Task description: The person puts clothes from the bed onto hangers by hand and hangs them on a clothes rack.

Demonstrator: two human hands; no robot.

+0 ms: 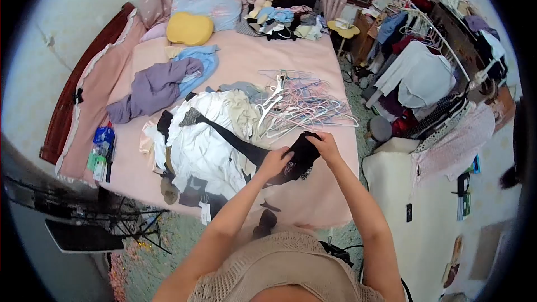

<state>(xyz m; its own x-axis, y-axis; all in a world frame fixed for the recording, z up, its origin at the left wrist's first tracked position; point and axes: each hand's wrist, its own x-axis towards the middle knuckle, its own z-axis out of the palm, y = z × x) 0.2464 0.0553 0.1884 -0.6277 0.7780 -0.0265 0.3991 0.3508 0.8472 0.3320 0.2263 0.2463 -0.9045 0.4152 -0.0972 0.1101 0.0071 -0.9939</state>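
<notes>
Clothes (204,148) lie heaped beside tangled hangers (274,100), so much looks left to handle; left hand (274,163) and right hand (326,149) both pinch one bunched black garment (302,154).

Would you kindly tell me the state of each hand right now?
Left hand: closed, pinching the black garment.
Right hand: closed, gripping the same black garment.

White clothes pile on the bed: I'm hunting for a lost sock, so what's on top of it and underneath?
A long black garment crosses the white pile to the right hand and left hand. Pink bedding shows around it; anything the pile covers is hidden.
</notes>
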